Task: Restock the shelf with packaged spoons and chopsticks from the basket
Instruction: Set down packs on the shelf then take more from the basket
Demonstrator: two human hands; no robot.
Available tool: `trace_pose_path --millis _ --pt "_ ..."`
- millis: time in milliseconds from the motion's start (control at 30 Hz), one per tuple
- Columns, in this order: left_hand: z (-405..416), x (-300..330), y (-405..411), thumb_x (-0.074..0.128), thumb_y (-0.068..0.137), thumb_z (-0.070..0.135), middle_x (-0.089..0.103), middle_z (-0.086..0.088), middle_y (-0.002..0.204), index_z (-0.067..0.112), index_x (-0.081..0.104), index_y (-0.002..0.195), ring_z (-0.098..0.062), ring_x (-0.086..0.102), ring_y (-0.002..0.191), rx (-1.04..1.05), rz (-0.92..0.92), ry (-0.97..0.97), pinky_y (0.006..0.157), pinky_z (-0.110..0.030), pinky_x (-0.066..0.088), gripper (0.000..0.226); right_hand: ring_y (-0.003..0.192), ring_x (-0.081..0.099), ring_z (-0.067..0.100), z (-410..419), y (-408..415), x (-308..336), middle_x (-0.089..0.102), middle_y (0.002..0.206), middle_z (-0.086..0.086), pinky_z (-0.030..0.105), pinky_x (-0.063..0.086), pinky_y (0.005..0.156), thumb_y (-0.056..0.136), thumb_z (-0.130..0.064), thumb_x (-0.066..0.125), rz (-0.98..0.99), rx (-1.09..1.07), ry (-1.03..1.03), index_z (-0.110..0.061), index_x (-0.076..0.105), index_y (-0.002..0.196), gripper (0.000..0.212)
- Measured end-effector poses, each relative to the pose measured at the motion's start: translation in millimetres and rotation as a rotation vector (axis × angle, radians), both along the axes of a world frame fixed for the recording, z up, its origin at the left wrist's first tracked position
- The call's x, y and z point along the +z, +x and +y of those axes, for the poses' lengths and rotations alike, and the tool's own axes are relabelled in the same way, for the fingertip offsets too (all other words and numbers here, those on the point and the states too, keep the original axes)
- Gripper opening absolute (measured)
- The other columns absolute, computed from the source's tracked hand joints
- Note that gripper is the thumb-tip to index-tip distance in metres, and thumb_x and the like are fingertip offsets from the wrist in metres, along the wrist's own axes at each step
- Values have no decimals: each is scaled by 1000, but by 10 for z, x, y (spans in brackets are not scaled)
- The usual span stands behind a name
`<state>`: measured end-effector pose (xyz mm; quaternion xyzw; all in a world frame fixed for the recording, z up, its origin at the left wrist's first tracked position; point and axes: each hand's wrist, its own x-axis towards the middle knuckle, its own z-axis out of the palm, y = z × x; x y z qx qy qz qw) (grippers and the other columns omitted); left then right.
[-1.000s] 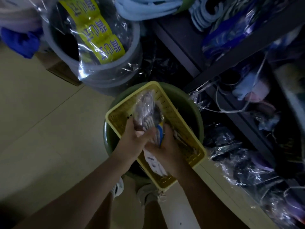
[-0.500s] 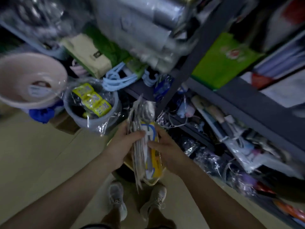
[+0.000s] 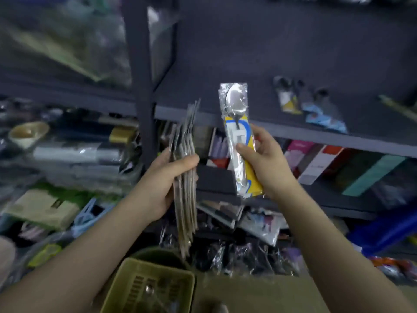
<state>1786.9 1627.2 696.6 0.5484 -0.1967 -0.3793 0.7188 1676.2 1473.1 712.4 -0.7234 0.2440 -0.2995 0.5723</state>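
My left hand (image 3: 163, 180) grips a stack of packets (image 3: 185, 177) edge-on, thumb across the front, fingers curled behind; contents cannot be read from this angle. My right hand (image 3: 262, 162) pinches a single packaged spoon (image 3: 239, 136) upright, bowl end up, thumb on its clear wrap. Just beyond that spoon lies the dark shelf (image 3: 259, 64), with two packaged items (image 3: 291, 98) on it further right. Below both hands sits the yellow basket (image 3: 126, 274), some contents inside, blurred.
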Motion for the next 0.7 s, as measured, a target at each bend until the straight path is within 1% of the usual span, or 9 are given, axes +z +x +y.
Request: trace_pose_path --millis 100,133,200,300,367,433,500,600,700 --pt "-460 352 -18 64 73 19 61 3 67 22 61 87 -13 59 56 -23 14 -74 56 -25 51 14 37 53 3 -537 11 373 59 56 -1 16 44 44 89 -5 55 -10 -121 -43 -6 55 104 15" --pt "-619 451 -33 63 78 18 61 4 66 21 60 86 -12 59 57 -15 1 -78 56 -25 49 10 34 49 4 -750 37 471 55 52 1 17 42 43 89 -7 55 24 -162 -84 -5 57 96 8" --pt "-924 620 -58 63 81 18 63 7 63 21 60 87 -11 61 58 16 -32 -46 53 -22 49 7 46 52 6 -1218 129 605 54 58 -1 23 45 55 84 -10 59 130 -238 -175 -7 60 83 4" --pt "-1339 794 -65 63 83 22 62 4 70 20 58 89 -11 61 64 43 -32 18 53 -23 47 8 72 54 21 -1839 296 684 54 67 7 39 49 71 77 -6 62 293 -272 -258 -14 49 62 21" --pt "-1602 885 -47 62 84 24 63 3 63 18 58 84 -11 62 58 18 -26 45 51 -22 49 7 83 54 23 -2138 393 734 60 85 21 38 47 75 81 -4 58 401 -289 -377 -9 53 67 15" --pt "-1850 947 -17 61 85 24 64 4 50 15 60 81 -10 62 47 -17 -28 72 45 -19 52 10 89 57 30 -2317 439 809 59 99 31 31 36 69 87 -4 52 532 -268 -535 -4 51 75 12" --pt "-2116 987 24 60 85 22 63 -1 58 13 61 83 -13 62 51 -38 -36 86 47 -21 54 10 81 52 29 -2420 433 852 52 85 28 32 35 68 88 -5 50 646 -177 -642 -6 43 66 23" --pt "-2571 1044 115 59 83 16 63 -1 55 11 60 82 -12 62 47 -34 -74 114 48 -22 52 6 73 52 24 -2580 328 866 55 71 16 29 38 65 88 -11 51 687 -43 -662 -3 53 67 23" --pt "-3098 1077 219 64 78 14 65 -11 81 3 50 117 -20 64 65 -8 -160 188 57 -29 55 43 87 60 28 -2657 150 907 67 94 17 26 37 68 91 -18 51 574 -10 -712 1 65 92 23"
